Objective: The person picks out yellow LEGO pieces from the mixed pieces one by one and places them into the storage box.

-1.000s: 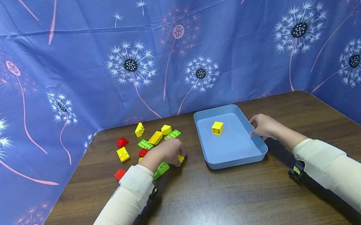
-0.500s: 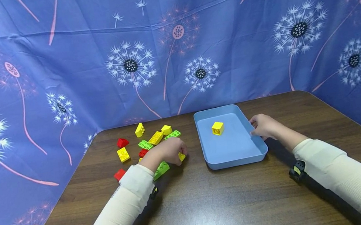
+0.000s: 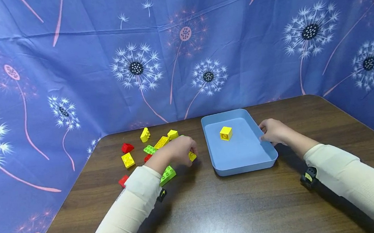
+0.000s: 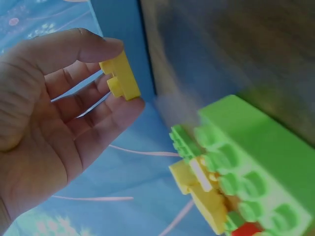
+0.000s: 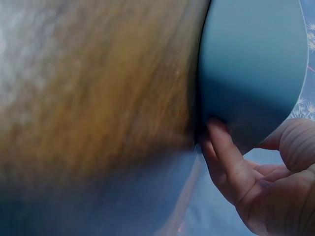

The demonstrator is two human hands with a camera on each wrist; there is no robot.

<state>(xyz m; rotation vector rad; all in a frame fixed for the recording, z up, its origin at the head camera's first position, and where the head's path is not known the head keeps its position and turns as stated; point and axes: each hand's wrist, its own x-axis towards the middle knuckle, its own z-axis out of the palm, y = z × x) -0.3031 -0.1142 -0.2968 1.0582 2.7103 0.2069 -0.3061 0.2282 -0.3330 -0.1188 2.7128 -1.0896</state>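
My left hand (image 3: 181, 150) pinches a yellow toy building brick (image 4: 124, 77) between thumb and fingertips, its studs turned toward the palm in the left wrist view. In the head view this hand is between the scattered bricks and the blue tray (image 3: 244, 166), covering some of the bricks. The right hand (image 3: 273, 130) grips the tray's right wall, thumb over the rim and fingers against the outside, as the right wrist view shows. Inside the tray lies one yellow brick (image 3: 226, 133).
On the left lie several loose bricks, among them a green brick (image 3: 167, 175), a red brick (image 3: 127, 148) and a yellow brick (image 3: 127, 160). The brown wooden table (image 3: 225, 212) ends at a blue dandelion-print cloth (image 3: 96, 46) behind.
My left hand has moved slightly right and away from me, taking the pinched yellow brick toward the tray. The right hand keeps its grip on the tray wall.
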